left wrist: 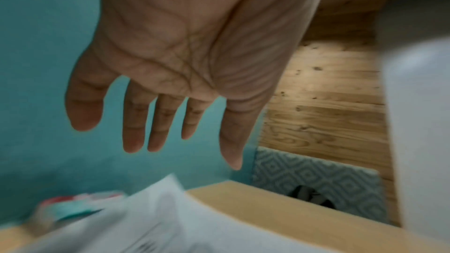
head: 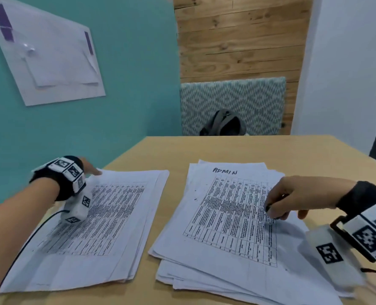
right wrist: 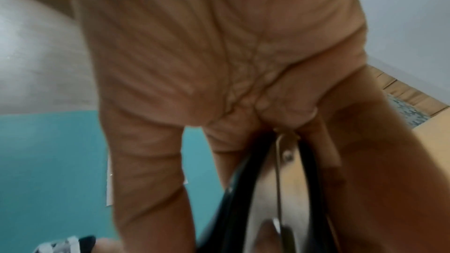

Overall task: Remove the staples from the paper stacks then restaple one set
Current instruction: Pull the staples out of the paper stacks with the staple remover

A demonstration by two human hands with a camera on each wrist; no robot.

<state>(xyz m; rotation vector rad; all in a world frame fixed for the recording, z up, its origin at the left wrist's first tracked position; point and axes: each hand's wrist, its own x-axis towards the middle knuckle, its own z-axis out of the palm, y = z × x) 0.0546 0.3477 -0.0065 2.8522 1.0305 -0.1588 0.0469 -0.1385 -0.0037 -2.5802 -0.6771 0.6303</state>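
Note:
Two stacks of printed sheets lie on the wooden table [head: 226, 148]. My left hand [head: 92, 170] hovers over the far left corner of the left stack [head: 107, 227]; in the left wrist view that left hand [left wrist: 158, 141] is spread flat above the blurred paper [left wrist: 158, 218] and holds nothing. Over the right stack [head: 222, 227], headed "ADMIN", my right hand [head: 279, 213] grips a black staple remover [head: 268, 208], its tip down near the sheet's right side. Seen from the right wrist, the staple remover [right wrist: 243, 189] sits between the curled fingers of my right hand [right wrist: 194, 64].
A blurred red and teal object [left wrist: 78, 205] lies just past the left stack's far corner. A teal wall with a white board [head: 48, 56] rises on the left. A dark backpack [head: 224, 124] sits beyond the table's far edge. A cable [head: 28, 236] runs across the left stack.

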